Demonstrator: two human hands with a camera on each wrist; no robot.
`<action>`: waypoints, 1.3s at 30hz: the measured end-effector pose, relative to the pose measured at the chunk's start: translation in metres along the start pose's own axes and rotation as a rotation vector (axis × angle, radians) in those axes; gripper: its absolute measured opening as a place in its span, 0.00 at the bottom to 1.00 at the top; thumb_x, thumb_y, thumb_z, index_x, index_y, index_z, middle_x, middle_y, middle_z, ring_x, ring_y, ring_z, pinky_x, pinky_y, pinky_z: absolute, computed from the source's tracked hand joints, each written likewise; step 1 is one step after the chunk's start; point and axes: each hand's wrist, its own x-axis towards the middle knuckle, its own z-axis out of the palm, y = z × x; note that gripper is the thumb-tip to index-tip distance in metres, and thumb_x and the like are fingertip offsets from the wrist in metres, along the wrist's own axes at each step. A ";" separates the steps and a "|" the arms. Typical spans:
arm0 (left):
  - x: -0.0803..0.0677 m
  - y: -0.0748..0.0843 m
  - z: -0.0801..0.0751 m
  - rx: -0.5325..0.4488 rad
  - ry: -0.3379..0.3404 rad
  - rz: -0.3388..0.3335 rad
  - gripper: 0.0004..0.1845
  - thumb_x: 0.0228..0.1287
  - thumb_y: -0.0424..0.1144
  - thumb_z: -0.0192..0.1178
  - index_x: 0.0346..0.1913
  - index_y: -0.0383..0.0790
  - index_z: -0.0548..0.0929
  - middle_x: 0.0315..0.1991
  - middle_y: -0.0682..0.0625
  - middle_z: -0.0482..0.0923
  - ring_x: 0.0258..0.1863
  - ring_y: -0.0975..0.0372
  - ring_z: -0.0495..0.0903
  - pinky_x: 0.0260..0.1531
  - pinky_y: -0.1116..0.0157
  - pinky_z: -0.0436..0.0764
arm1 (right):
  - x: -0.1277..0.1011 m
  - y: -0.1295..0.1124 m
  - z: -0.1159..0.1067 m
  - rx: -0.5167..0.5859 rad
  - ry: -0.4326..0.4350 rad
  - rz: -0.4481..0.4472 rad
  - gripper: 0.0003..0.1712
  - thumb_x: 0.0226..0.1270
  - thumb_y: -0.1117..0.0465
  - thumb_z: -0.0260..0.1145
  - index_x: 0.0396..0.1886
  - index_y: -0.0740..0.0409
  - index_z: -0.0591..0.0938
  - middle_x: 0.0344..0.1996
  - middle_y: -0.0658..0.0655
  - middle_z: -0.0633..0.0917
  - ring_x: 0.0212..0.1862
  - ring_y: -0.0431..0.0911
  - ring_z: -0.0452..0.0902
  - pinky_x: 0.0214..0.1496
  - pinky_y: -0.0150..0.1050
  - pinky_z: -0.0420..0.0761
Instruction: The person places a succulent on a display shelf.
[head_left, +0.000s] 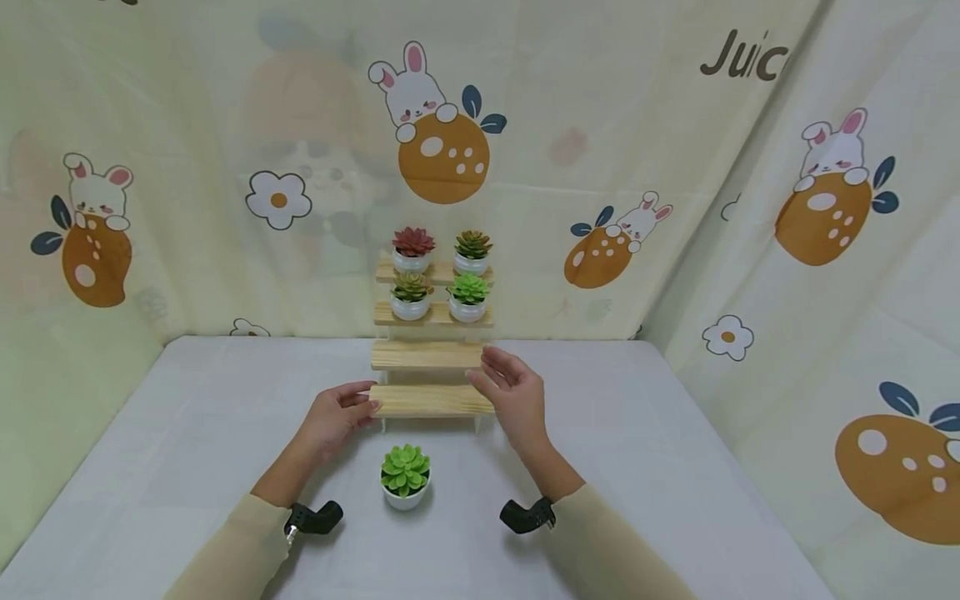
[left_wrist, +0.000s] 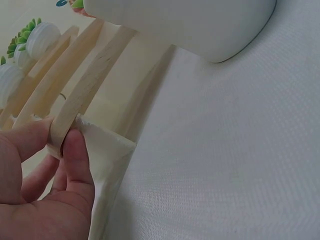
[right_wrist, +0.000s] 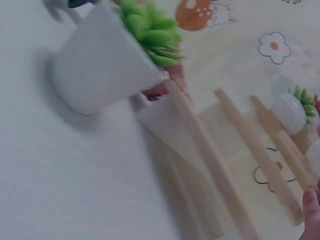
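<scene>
at the bottom step [left_wrist: 75,107], only the left wrist view shows left hand [head_left: 337,417] pinching; right hand [head_left: 513,396] hovers loose.

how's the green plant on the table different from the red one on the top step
The green succulent stands alone on the table, in front of the stepped wooden stand and between the two hands. The red succulent sits on the stand's top step beside another plant. The green one is nearest the camera; the red one is far back by the curtain. Both stand upright in small white pots.

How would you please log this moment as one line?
left hand pinches lowest shelf end | right hand open, near shelf's right end | green succulent pot on table, untouched
</scene>
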 end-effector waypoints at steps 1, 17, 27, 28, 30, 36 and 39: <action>0.000 0.000 0.000 -0.005 -0.001 0.004 0.27 0.70 0.28 0.63 0.70 0.28 0.72 0.49 0.43 0.81 0.39 0.66 0.82 0.40 0.70 0.87 | -0.005 0.002 0.001 0.012 0.002 0.001 0.30 0.57 0.73 0.77 0.60 0.72 0.80 0.61 0.73 0.81 0.66 0.62 0.77 0.67 0.42 0.80; 0.001 0.000 0.001 -0.017 -0.004 0.007 0.27 0.70 0.28 0.63 0.70 0.28 0.72 0.50 0.42 0.82 0.39 0.65 0.83 0.41 0.69 0.87 | -0.071 0.038 0.013 -0.068 -0.160 0.074 0.30 0.60 0.67 0.77 0.62 0.70 0.80 0.63 0.69 0.81 0.66 0.63 0.77 0.67 0.38 0.80; 0.001 -0.001 0.001 -0.030 -0.005 0.015 0.27 0.70 0.27 0.62 0.70 0.27 0.72 0.45 0.46 0.82 0.38 0.66 0.83 0.40 0.69 0.87 | -0.098 0.045 0.015 -0.079 -0.361 0.135 0.39 0.57 0.66 0.79 0.67 0.72 0.74 0.68 0.70 0.76 0.71 0.63 0.71 0.74 0.43 0.73; 0.001 -0.001 0.000 -0.028 -0.005 0.017 0.27 0.70 0.27 0.62 0.70 0.27 0.72 0.45 0.46 0.83 0.37 0.66 0.83 0.39 0.70 0.87 | -0.099 0.044 0.015 -0.069 -0.376 0.137 0.40 0.56 0.66 0.80 0.67 0.73 0.74 0.68 0.70 0.76 0.71 0.63 0.70 0.75 0.43 0.73; 0.001 -0.001 0.000 -0.023 -0.006 0.019 0.27 0.70 0.27 0.62 0.70 0.26 0.72 0.46 0.45 0.83 0.38 0.66 0.83 0.39 0.70 0.87 | -0.101 0.043 0.016 -0.057 -0.402 0.140 0.41 0.55 0.67 0.81 0.67 0.73 0.73 0.68 0.71 0.75 0.72 0.64 0.70 0.74 0.43 0.73; 0.001 -0.002 0.000 -0.026 -0.005 0.017 0.27 0.70 0.28 0.63 0.70 0.26 0.72 0.47 0.44 0.83 0.38 0.66 0.83 0.38 0.70 0.87 | -0.106 0.044 0.018 -0.047 -0.475 0.125 0.42 0.54 0.67 0.82 0.68 0.71 0.74 0.68 0.69 0.76 0.70 0.61 0.73 0.72 0.42 0.75; 0.001 -0.002 0.000 -0.032 -0.006 0.019 0.27 0.70 0.27 0.62 0.70 0.26 0.72 0.45 0.46 0.83 0.37 0.66 0.83 0.38 0.70 0.87 | -0.107 0.043 0.020 -0.060 -0.495 0.149 0.42 0.54 0.65 0.82 0.68 0.66 0.75 0.68 0.64 0.77 0.68 0.56 0.76 0.70 0.36 0.77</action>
